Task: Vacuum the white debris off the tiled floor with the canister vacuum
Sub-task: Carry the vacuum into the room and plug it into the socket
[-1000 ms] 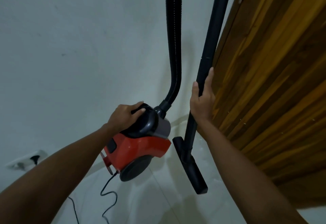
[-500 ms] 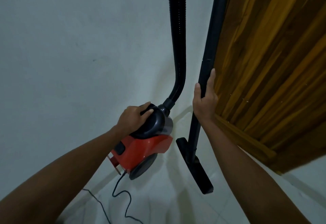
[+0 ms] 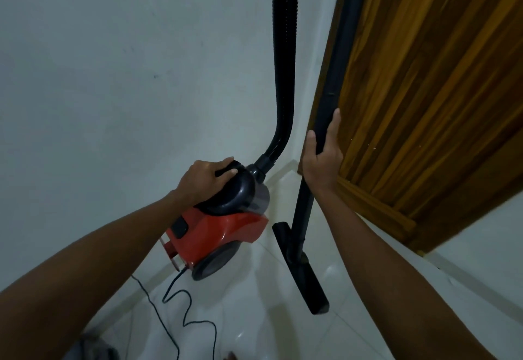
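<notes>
- Head view: white tiled floor (image 3: 254, 331), grey wall (image 3: 113, 76), wooden door (image 3: 424, 90) on the right.
- Left hand (image 3: 205, 180), fingers curled over black handle of red canister vacuum (image 3: 223, 235), next to the wall.
- Right hand (image 3: 322, 161), fingers wrapped round black wand (image 3: 339, 62); floor nozzle (image 3: 302, 272) beside canister.
- Hose (image 3: 284, 62) runs up out of frame; cord (image 3: 181, 303) trails on the tiles.

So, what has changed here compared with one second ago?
Nothing was taken or released. The view swung left: more of the cord on the floor shows now, and the wall socket is out of view. As before, the left hand grips the canister handle and the right hand holds the wand.
</notes>
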